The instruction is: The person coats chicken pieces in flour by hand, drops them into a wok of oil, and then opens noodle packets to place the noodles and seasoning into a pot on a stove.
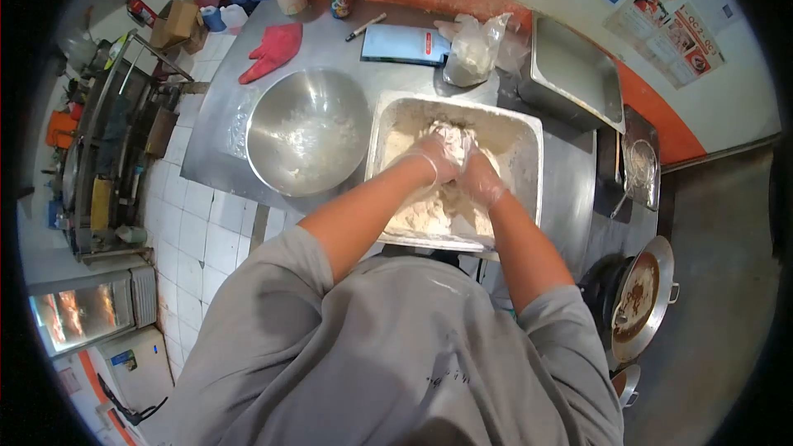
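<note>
A white rectangular tub [537, 173] with raised walls stands before me, holding loose pale flour [425, 216]. Both my hands wear clear plastic gloves and reach into its far half. My left hand [435, 158] and my right hand [479, 175] are closed from either side around a flour-coated lump of food [451, 139]. Its exact kind is hidden under the coating. Left of the tub sits a wide steel mixing bowl [273, 140] with white flour residue inside.
On the steel table [206, 157] lie a red mitt [277, 49], a blue packet [403, 44] and a marker [365, 27]. A plastic bag [475, 58] and a deep steel pan [578, 107] stand behind the tub. A wok [644, 293] with brown contents is at right.
</note>
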Motion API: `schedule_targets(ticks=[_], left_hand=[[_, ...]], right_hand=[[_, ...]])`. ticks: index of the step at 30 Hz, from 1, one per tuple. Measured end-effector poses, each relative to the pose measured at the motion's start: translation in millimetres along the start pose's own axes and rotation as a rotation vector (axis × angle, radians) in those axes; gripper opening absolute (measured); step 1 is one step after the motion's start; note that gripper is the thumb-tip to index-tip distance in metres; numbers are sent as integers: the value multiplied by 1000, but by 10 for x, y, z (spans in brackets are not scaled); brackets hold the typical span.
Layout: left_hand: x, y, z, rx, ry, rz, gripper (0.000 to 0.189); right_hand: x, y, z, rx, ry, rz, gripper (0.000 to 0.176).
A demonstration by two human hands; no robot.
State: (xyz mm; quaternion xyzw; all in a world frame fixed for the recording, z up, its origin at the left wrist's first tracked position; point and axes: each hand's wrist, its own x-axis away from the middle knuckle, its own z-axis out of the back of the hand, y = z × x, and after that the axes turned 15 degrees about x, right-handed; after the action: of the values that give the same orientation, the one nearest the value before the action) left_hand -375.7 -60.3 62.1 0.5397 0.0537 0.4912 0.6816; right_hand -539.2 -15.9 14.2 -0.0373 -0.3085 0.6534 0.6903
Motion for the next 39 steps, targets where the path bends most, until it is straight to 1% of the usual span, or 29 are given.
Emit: schedule_targets(ticks=[1,2,3,4,6,7,10,12,14,16,17,18,20,21,22,23,24,26,27,28,29,30,31,32,34,35,36,38,39], left_hand=[[-135,-143,-74,-110,94,-287,66],[-285,-311,-123,-111,95,-291,66],[-303,-377,-100,-14,99,-209,68],[-196,-318,-29,84,101,-124,71],[-94,-278,76,5,30,-77,71],[-105,-322,88,-21,21,-57,69],[-136,-417,113,-96,0,2,60],[-45,-323,161,-122,-9,18,57],[311,30,293,-36,-92,-15,59],[372,71,288,79,-91,12,60],[394,71,276,194,-91,41,62],[317,-72,191,194,-92,41,62],[84,-462,-42,-211,103,-115,66],[238,-319,-24,-211,103,-116,66],[510,-20,36,-359,25,53,70],[673,152,40,-504,-52,224,73],[687,148,-38,-501,-49,224,73],[604,3,-246,-683,-253,153,83],[267,-506,-552,-635,-131,40,89],[239,-499,-541,-636,-133,37,89],[202,-464,-505,-416,-117,119,90],[174,-413,-469,-195,-100,198,91],[467,49,-169,-337,-201,127,90],[438,46,-133,-343,-196,115,90],[339,-112,-116,-152,-71,47,104],[161,-366,-196,40,-52,-15,88],[104,-442,-170,33,-59,-14,88],[42,-527,-131,260,-42,-93,68],[319,-102,33,102,18,-19,54]], right_hand=[[20,45,-28,-40,82,96,92],[73,120,-81,-85,157,184,96],[182,143,-41,-178,225,239,86],[242,197,4,-178,223,232,86],[363,264,103,-263,208,102,65],[532,81,282,-260,270,47,48],[439,387,171,-436,315,-20,40],[471,347,220,-361,286,-25,41],[519,217,254,-285,255,-29,43],[582,54,237,-753,273,22,45],[606,-11,283,-752,272,23,45],[664,-134,396,-712,236,-26,37],[633,-119,432,-671,203,-75,30],[535,51,334,44,41,-15,32],[422,197,200,759,-125,47,34],[323,375,-91,762,-123,48,34],[264,595,-470,671,-155,75,37],[303,465,-554,578,-185,100,41],[440,-9,-345,570,-192,149,47],[515,-273,-221,561,-198,196,54],[507,-236,-238,558,-198,190,54],[488,-172,-262,359,-62,290,60],[454,-129,-240,163,81,391,67],[482,-145,-143,169,94,389,67],[622,-208,27,-353,50,187,71],[578,-8,-43,-492,9,70,64],[578,56,24,-499,13,65,64],[658,7,270,-533,99,-72,58],[864,-229,555,-373,162,-96,49]])
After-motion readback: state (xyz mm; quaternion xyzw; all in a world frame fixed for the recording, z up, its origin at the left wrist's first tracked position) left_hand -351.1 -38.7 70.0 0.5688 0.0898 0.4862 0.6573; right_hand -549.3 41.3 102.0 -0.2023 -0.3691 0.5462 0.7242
